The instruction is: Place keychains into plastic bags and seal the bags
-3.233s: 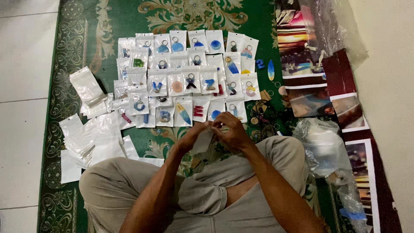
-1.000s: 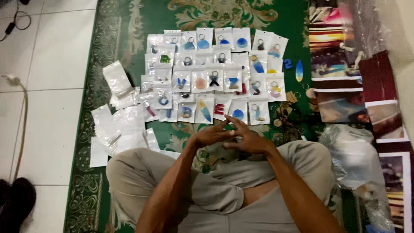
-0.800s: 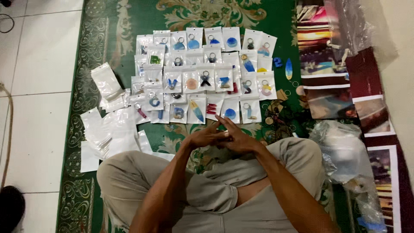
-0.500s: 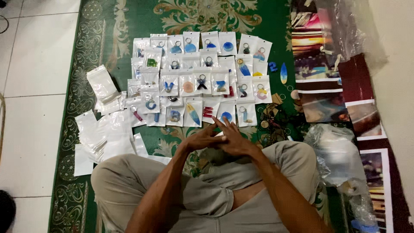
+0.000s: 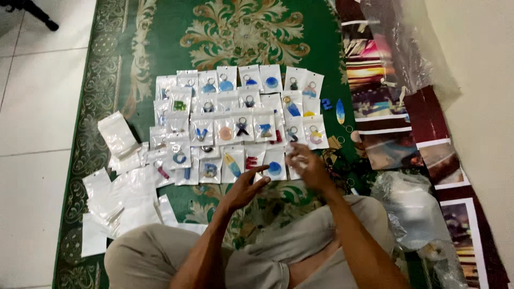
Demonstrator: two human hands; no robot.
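I sit cross-legged on a green patterned rug (image 5: 321, 37). In front of my knees lies a grid of small clear packets (image 5: 241, 120), each with a coloured keyring charm inside. My left hand (image 5: 242, 188) hovers over the rug just short of the front row, fingers apart and holding nothing, its fingertips near the packet with a blue disc (image 5: 274, 167). My right hand (image 5: 309, 167) is blurred over the front right corner of the grid, above a packet there. Whether it grips a packet is unclear.
A heap of empty clear packets (image 5: 126, 187) lies on the rug to my left. Loose charms (image 5: 339, 111) sit right of the grid. Printed pictures (image 5: 385, 107) and crumpled plastic wrap (image 5: 412, 206) line the right side by a wall. White floor tiles (image 5: 32, 107) lie left.
My hands were joined over my lap on a small packet. They have parted and moved forward, the right one reaching to the grid's front right corner.
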